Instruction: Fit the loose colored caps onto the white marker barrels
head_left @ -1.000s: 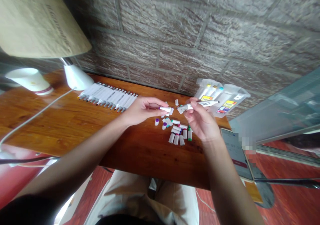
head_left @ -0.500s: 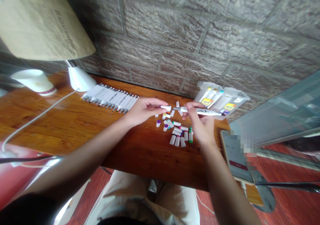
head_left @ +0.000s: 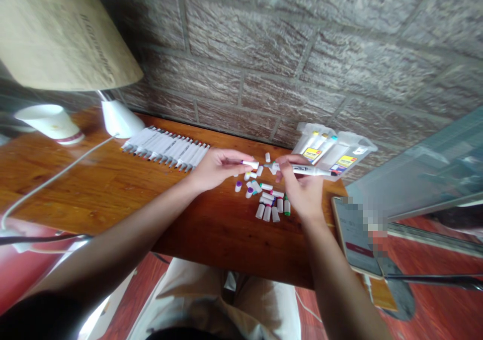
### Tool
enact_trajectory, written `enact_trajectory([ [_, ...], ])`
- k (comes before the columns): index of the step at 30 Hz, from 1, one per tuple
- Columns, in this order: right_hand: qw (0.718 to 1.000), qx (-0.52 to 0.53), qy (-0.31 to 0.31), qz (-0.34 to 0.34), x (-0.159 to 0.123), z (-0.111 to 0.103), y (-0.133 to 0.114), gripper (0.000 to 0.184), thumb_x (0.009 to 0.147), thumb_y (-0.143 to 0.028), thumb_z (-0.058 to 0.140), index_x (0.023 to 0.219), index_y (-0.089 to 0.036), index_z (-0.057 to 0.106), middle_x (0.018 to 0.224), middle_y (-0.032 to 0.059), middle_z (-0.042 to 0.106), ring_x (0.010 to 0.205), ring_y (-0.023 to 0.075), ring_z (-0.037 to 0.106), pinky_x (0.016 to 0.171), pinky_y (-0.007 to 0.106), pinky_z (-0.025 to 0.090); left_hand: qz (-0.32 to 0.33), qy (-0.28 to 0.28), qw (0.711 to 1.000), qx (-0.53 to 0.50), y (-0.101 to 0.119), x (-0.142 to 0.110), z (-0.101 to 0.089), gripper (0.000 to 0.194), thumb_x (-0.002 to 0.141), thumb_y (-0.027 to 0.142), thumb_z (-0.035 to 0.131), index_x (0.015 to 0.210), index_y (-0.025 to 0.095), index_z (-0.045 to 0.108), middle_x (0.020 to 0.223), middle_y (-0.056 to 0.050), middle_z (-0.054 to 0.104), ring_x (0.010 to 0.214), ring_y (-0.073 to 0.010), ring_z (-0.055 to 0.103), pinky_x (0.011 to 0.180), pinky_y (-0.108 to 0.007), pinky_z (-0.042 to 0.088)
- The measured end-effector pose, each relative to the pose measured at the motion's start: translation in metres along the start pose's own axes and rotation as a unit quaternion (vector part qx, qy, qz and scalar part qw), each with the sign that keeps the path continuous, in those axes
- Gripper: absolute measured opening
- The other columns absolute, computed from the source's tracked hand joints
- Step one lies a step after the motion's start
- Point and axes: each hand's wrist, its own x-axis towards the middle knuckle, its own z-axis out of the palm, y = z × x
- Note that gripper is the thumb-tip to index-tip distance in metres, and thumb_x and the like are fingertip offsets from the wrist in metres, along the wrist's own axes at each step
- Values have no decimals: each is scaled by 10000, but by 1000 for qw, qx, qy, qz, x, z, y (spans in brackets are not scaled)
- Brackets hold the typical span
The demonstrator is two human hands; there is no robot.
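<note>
Pinching a white cap (head_left: 253, 164), the left hand (head_left: 212, 169) is apart from the right hand (head_left: 305, 193), which grips a white marker (head_left: 307, 170) with its tip near the cap. Both things are above the bench (head_left: 222, 229), where loose caps (head_left: 267, 213) and a row of markers (head_left: 169, 149) lie.

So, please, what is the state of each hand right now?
Left hand: closed, holding a white cap.
Right hand: closed, holding a white marker.

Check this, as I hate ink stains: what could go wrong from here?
The uncapped marker in the right hand points at the left hand, so it might mark the fingers. The purple-ended cap they pinch could drop among the loose caps on the wooden table and get mixed up.
</note>
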Motion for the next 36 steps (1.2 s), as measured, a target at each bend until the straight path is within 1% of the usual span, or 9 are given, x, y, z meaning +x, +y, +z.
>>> enact_trajectory([
  [3,998,32,51,6,5,-4,1,125,862,-294,688,789,-194,705,604,-23,630,515,130,579,519,269,481,4,11,1000,-14,2,1,-1,426,650,379,916,980,133,807,1038,-113,808,976,-259,773,955,-387,599],
  [6,994,78,74,6,6,-4,1,150,857,-315,705,766,-195,705,585,-23,624,511,130,568,521,272,470,2,7,1000,-22,2,1,-1,437,637,379,924,979,135,805,1048,-114,806,988,-265,773,971,-399,597],
  [11,993,91,70,25,6,-1,1,185,860,-357,717,773,-193,714,619,-16,647,500,125,570,511,271,467,-7,-9,1000,-29,-1,1,0,444,626,386,929,978,145,807,1042,-108,807,983,-270,776,968,-413,604],
  [17,983,163,78,35,9,-3,7,184,837,-367,743,777,-204,682,664,-17,643,548,121,563,512,256,464,2,-9,1000,-29,1,0,0,414,636,363,926,972,149,811,1041,-112,807,984,-269,777,967,-404,605],
  [22,981,171,80,44,9,-4,8,202,833,-379,754,778,-199,679,663,-18,634,551,116,559,499,247,449,2,-8,1000,-29,-1,0,0,395,637,345,925,961,151,809,1017,-106,812,952,-257,782,917,-375,622],
  [26,981,171,80,37,9,-3,8,209,837,-380,753,776,-195,675,657,-23,625,540,108,552,506,246,446,-4,-4,1000,-31,-3,0,1,409,624,345,930,957,144,802,1000,-103,815,941,-253,781,920,-372,618],
  [29,980,170,89,45,9,-4,8,212,850,-383,735,783,-191,671,667,-22,629,539,106,552,505,245,444,-3,0,999,-34,-3,0,-1,408,641,357,920,967,144,800,971,-96,817,900,-239,783,904,-365,618],
  [32,979,162,104,62,9,-5,7,221,854,-394,726,798,-190,664,683,-21,638,527,105,548,497,247,440,-6,-25,999,-29,-2,-1,-3,399,674,370,899,987,142,803,924,-92,817,821,-216,780,851,-350,623],
  [36,976,166,117,75,9,-6,5,257,823,-416,755,773,-191,642,688,-22,637,515,104,543,484,247,436,9,-66,997,37,-1,-2,-3,407,738,443,842,1008,141,809,874,-94,809,717,-190,750,764,-322,609],
])
